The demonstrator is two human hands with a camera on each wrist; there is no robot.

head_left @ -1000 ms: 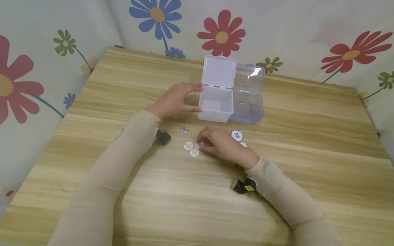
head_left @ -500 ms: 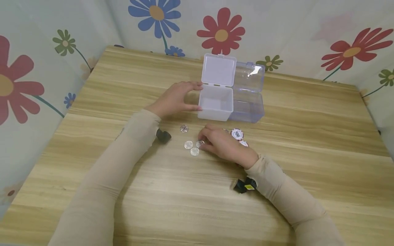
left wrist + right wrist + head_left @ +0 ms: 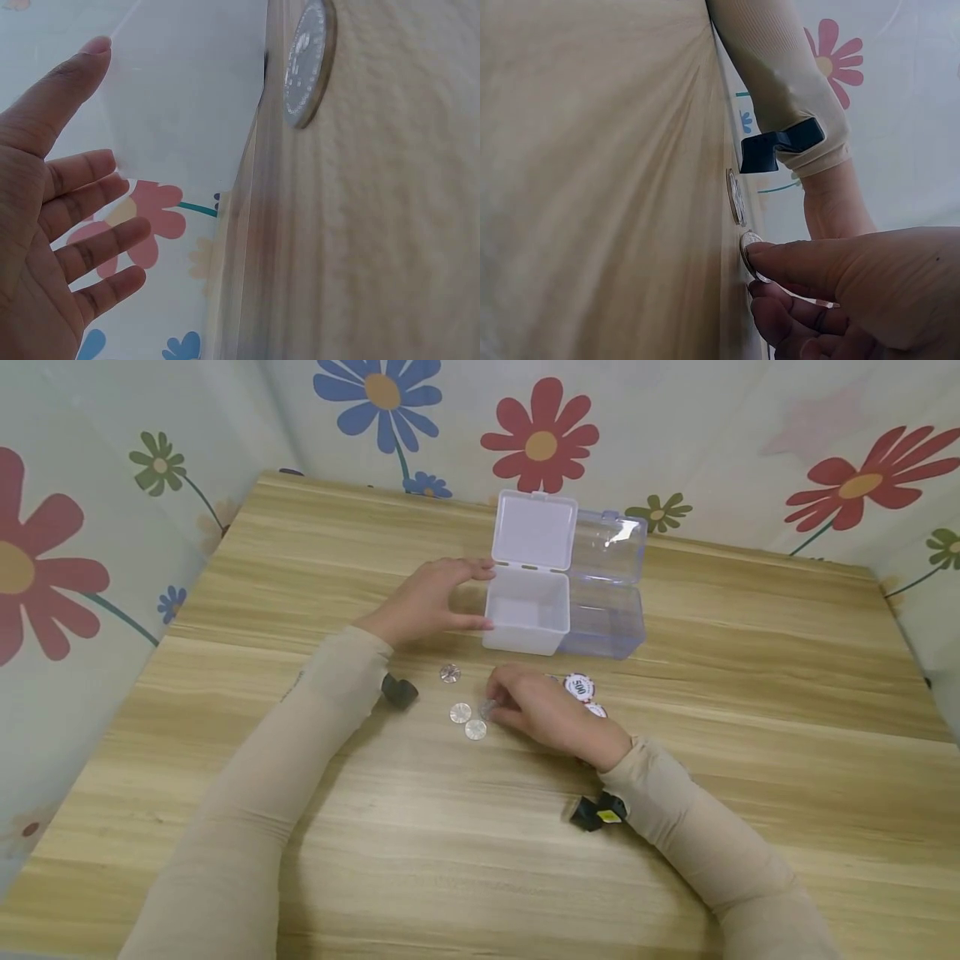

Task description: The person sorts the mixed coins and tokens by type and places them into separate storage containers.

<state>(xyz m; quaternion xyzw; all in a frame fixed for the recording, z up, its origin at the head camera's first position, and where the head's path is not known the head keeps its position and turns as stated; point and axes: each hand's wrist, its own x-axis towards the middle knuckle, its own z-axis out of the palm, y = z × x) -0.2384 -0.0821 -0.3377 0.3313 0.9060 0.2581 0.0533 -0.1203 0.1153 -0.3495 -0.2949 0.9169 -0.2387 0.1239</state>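
On the table, a white lidded plastic box (image 3: 527, 639) stands with its lid up, and its inside shows nothing. My left hand (image 3: 431, 602) is at the box's left side, thumb and fingertips right at its wall, fingers extended; the left wrist view shows them spread. My right hand (image 3: 543, 706) is low over the table in front of the box. Its thumb and fingers pinch a silver coin (image 3: 748, 249) at the edge. Close by lie more silver coins: one coin (image 3: 460, 713), another coin (image 3: 476, 730), and a coin (image 3: 450, 673) nearer the left hand.
A clear purple-tinted box (image 3: 607, 627), lid also up, stands against the white box's right side. Poker chips, one chip (image 3: 579, 687) marked 500, lie behind and beside the right hand, which partly hides them. A flowered cloth (image 3: 712, 443) hangs behind the table (image 3: 420, 860).
My right hand's fingers have closed in on the coin, covering more of it. The left hand stays at the white box; the other coins lie as before.
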